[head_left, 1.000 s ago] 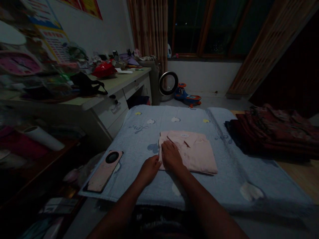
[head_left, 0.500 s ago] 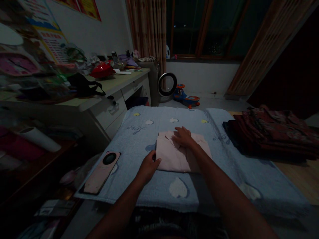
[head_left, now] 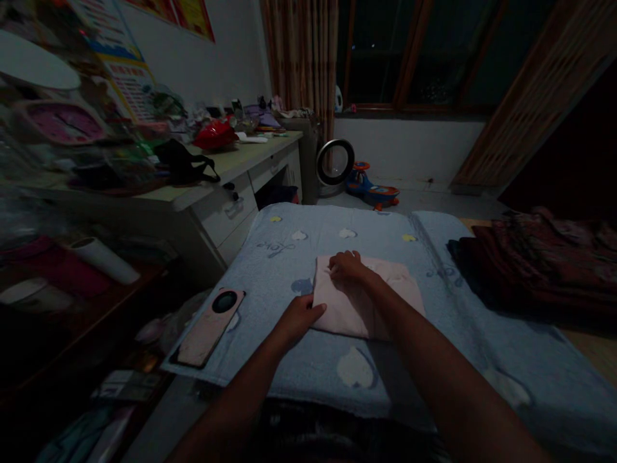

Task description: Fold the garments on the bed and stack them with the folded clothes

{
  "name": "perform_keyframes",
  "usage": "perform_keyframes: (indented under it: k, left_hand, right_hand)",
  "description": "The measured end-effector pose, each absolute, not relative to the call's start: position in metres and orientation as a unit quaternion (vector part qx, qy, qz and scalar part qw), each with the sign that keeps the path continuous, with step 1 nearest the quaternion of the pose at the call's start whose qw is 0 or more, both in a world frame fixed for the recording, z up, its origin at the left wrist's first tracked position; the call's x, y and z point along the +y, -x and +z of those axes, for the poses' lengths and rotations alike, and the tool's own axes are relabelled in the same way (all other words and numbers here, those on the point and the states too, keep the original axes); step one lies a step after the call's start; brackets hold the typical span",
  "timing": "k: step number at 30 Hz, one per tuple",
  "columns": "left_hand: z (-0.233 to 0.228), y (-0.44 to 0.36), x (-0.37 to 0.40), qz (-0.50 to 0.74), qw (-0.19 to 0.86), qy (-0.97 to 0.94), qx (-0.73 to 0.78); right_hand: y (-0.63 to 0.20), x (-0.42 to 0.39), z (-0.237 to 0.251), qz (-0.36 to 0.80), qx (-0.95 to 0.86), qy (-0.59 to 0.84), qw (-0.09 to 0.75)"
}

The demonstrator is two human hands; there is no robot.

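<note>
A folded pale pink shirt (head_left: 366,315) lies flat on a blue blanket (head_left: 270,283) with heart shapes on it. My left hand (head_left: 301,318) is at the shirt's left edge, thumb on top and the other fingers partly hidden at the side, gripping it. My right hand (head_left: 348,267) rests on the upper left part of the shirt with its fingers bent down and drawn together on the cloth; the fingertips are hard to make out. A phone in a pinkish case (head_left: 209,328) lies to the left, near the blanket's edge.
Stacked dark red folded cloth (head_left: 544,263) sits at the right. Along the left stands a cluttered desk (head_left: 241,166) with a pink clock (head_left: 62,122) and a red bag (head_left: 215,135). Behind are an open round appliance door (head_left: 336,145) and a blue ride-on toy (head_left: 369,190).
My right hand has moved toward the shirt's left side and its fingers have curled in. The flap seen there before is now covered or flattened. My view has shifted slightly left.
</note>
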State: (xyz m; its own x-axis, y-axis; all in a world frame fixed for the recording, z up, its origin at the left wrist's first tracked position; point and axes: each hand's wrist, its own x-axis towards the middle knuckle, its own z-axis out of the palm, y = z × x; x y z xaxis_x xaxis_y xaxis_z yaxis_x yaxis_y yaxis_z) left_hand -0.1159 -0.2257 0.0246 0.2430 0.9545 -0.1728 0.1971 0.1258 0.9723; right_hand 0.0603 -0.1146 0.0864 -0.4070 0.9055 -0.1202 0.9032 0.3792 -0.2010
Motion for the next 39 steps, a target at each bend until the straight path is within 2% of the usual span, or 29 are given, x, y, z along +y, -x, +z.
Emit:
perform_keyframes:
  k: [6,10,15,19,21,23,25,29,32,34,36,39]
  left_hand:
    - [0.03,0.116,-0.226,0.291,0.454,-0.613,0.578]
    - [0.034,0.11,-0.23,0.273,0.383,-0.638,0.609]
    - [0.034,0.096,-0.24,0.211,0.239,-0.652,0.688]
    - [0.034,0.088,-0.246,0.142,0.095,-0.697,0.697]
    - [0.035,0.087,-0.243,0.163,-0.007,-0.719,0.675]
    - [0.036,0.087,-0.236,0.184,-0.066,-0.756,0.625]
    - [0.036,0.086,-0.224,0.174,-0.061,-0.803,0.566]
    - [0.029,0.08,-0.202,0.088,0.036,-0.849,0.52]
    - [0.026,0.078,-0.199,0.033,0.077,-0.843,0.531]
    - [0.031,0.076,-0.199,0.02,0.069,-0.837,0.543]
    - [0.044,0.07,-0.197,0.046,0.033,-0.83,0.555]
    - [0.067,0.047,-0.183,0.149,-0.02,-0.822,0.549]
  right_hand:
    - [-0.061,-0.111,0.101,0.052,-0.848,0.522,0.078]
    - [-0.062,-0.114,0.075,0.021,-0.832,0.545,0.102]
    - [-0.064,-0.119,0.043,0.021,-0.814,0.559,0.156]
    - [-0.08,-0.123,0.055,0.024,-0.792,0.566,0.229]
    - [-0.103,-0.131,0.064,0.012,-0.771,0.571,0.283]
    - [-0.137,-0.142,0.069,-0.004,-0.735,0.595,0.325]
    - [-0.174,-0.156,0.068,-0.005,-0.684,0.65,0.33]
    - [-0.225,-0.178,0.05,0.045,-0.571,0.768,0.288]
    - [-0.232,-0.181,0.036,0.123,-0.53,0.795,0.271]
    - [-0.229,-0.177,0.031,0.152,-0.523,0.788,0.286]
    - [-0.228,-0.172,0.027,0.158,-0.52,0.772,0.329]
    - [-0.23,-0.166,0.022,0.175,-0.512,0.742,0.394]
